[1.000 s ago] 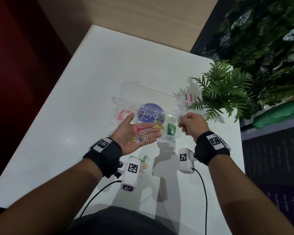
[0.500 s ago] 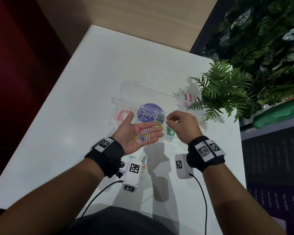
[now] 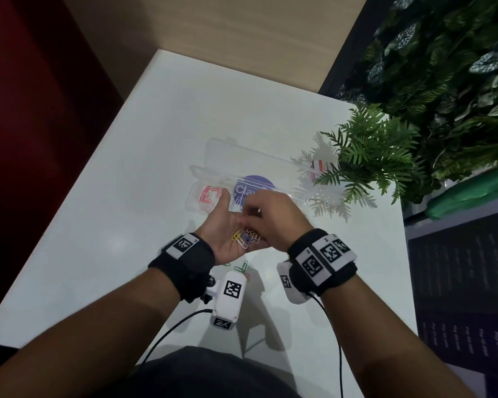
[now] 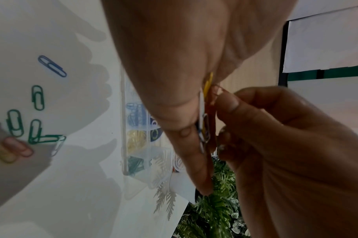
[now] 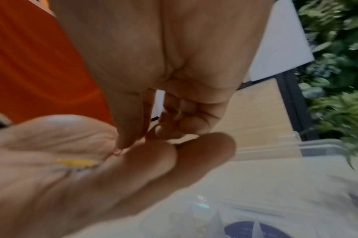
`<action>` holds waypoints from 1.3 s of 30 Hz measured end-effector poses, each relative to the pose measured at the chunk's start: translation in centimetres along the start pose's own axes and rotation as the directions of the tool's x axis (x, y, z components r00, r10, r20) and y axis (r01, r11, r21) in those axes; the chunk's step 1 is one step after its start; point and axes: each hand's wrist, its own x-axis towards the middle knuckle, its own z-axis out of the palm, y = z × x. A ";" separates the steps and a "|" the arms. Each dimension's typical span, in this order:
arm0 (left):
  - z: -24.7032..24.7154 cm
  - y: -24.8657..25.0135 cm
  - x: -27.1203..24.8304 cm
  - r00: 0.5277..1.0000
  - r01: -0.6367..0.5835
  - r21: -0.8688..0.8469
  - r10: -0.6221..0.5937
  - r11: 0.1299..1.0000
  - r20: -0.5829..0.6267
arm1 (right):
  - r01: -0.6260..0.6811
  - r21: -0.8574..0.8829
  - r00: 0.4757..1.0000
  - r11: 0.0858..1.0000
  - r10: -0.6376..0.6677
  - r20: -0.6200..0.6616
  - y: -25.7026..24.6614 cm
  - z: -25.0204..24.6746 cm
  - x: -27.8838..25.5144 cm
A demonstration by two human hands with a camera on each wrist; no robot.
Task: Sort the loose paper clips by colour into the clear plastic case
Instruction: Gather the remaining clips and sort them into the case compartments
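Observation:
My left hand (image 3: 223,225) is held palm up just in front of the clear plastic case (image 3: 194,201), fingers straight, with several mixed paper clips (image 3: 245,238) lying in the palm. My right hand (image 3: 273,216) is over that palm. Its thumb and forefinger pinch a red paper clip (image 4: 216,93) among the heap. The case holds pink clips (image 3: 209,195) at its left end, then blue (image 4: 135,116), yellow (image 4: 135,140) and green (image 4: 135,164) clips in separate compartments. My right hand hides the case's middle in the head view.
Several loose clips (image 4: 36,127), mostly green and one blue (image 4: 52,66), lie on the white table (image 3: 127,225) under my left wrist. The case's open lid (image 3: 242,156) lies flat behind it. A fern (image 3: 368,156) overhangs the case's right end.
My right hand has come left from the right end of the case to my left palm and now pinches a red clip there. The left hand has hardly moved.

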 end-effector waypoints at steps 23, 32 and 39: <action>-1.9 2.3 -4.0 1.000 0.012 0.045 -0.012 0.999 -0.007 | -0.073 -0.024 0.997 0.997 0.074 0.009 -4.8 2.1 1.0; -5.7 5.3 -4.3 0.998 0.035 0.063 -0.038 0.997 0.050 | -0.202 0.616 0.928 0.761 0.349 -0.127 -5.4 2.7 4.2; -8.5 7.4 -4.9 0.999 0.037 0.025 -0.037 0.999 -0.001 | -0.217 0.810 0.886 0.544 0.458 -0.070 -4.7 3.0 6.6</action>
